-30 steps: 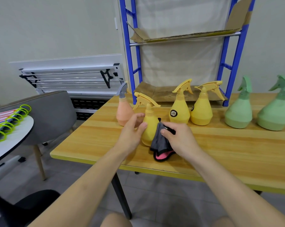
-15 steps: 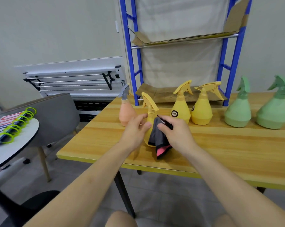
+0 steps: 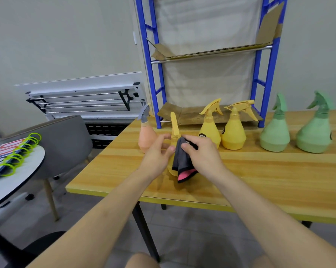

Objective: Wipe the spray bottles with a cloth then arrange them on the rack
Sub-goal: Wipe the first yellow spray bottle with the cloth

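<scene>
Wooden table (image 3: 260, 176), blue rack (image 3: 267, 74) behind, green bottles (image 3: 275, 136) right, grey chair (image 3: 66, 144) left

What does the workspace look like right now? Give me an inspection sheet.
Surface: wooden table, yellow edge.
Job's things: yellow spray bottle being wiped with dark cloth; two yellow bottles, two green bottles, one peach bottle standing; blue rack lined with cardboard, no bottles on it.
Clutter: nothing seen.
Grippers: left hand steadies the bottle; right hand holds the cloth.
Cables: nothing seen.
Surroundings: grey chair, round table.
</scene>
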`<state>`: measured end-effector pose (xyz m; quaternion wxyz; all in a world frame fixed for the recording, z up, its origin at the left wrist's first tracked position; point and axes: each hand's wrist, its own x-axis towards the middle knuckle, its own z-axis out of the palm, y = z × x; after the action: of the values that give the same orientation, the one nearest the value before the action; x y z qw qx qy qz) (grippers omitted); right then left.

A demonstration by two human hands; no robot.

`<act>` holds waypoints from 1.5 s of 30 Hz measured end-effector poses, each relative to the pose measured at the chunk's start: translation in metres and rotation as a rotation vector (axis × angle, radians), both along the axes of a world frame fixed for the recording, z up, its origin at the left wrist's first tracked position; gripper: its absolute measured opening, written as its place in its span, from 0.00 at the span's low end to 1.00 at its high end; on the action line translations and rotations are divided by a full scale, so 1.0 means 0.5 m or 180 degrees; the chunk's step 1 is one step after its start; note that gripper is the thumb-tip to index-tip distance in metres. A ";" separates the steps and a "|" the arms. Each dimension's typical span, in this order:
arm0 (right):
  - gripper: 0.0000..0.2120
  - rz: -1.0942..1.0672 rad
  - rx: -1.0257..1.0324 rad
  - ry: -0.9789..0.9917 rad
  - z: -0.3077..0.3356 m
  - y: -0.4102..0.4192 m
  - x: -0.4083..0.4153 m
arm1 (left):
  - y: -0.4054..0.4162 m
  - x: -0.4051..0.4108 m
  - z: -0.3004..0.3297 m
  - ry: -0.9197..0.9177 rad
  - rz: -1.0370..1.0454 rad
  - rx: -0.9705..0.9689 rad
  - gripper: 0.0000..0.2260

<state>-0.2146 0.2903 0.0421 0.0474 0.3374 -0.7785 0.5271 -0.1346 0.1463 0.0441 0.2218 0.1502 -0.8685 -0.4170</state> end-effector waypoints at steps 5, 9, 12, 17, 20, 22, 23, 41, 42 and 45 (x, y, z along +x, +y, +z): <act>0.19 0.0072 0.0334 -0.0129 -0.046 0.016 -0.010 | -0.008 -0.001 -0.010 -0.0034 -0.0071 0.0205 0.16; 0.16 0.0081 0.0610 -0.0288 -0.081 0.034 -0.020 | -0.009 -0.004 -0.009 -0.0039 -0.0032 0.0311 0.25; 0.13 0.0009 0.0418 -0.0307 -0.076 0.026 -0.017 | -0.010 -0.008 -0.001 -0.0065 -0.0100 0.0325 0.22; 0.17 -0.0021 -0.0045 -0.0091 -0.015 -0.010 -0.007 | -0.007 -0.016 0.000 -0.0054 -0.0092 0.0005 0.25; 0.20 0.0039 0.0059 -0.0097 -0.020 -0.013 -0.006 | -0.009 -0.017 0.001 -0.0131 -0.0072 -0.0081 0.25; 0.22 0.0018 0.0262 -0.0226 -0.050 0.000 -0.008 | -0.011 -0.013 0.004 -0.0130 -0.0064 -0.0051 0.25; 0.21 -0.0020 0.0412 -0.0282 -0.067 0.008 -0.009 | -0.010 -0.012 0.004 -0.0076 -0.0088 0.0002 0.24; 0.19 -0.0410 -0.0483 -0.0470 -0.077 0.086 0.033 | 0.026 -0.027 -0.003 0.0646 0.0187 0.1058 0.12; 0.19 -0.0394 -0.0656 -0.0497 -0.076 0.083 0.043 | 0.030 -0.027 0.004 0.0715 0.0161 0.1171 0.11; 0.21 -0.0159 -0.0945 -0.0480 -0.081 0.061 0.075 | 0.047 -0.029 0.026 0.0876 0.0127 0.1451 0.09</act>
<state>-0.1773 0.3208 0.0019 0.0513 0.2668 -0.7015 0.6588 -0.1492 0.1698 0.0570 0.3064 0.1553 -0.7107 -0.6139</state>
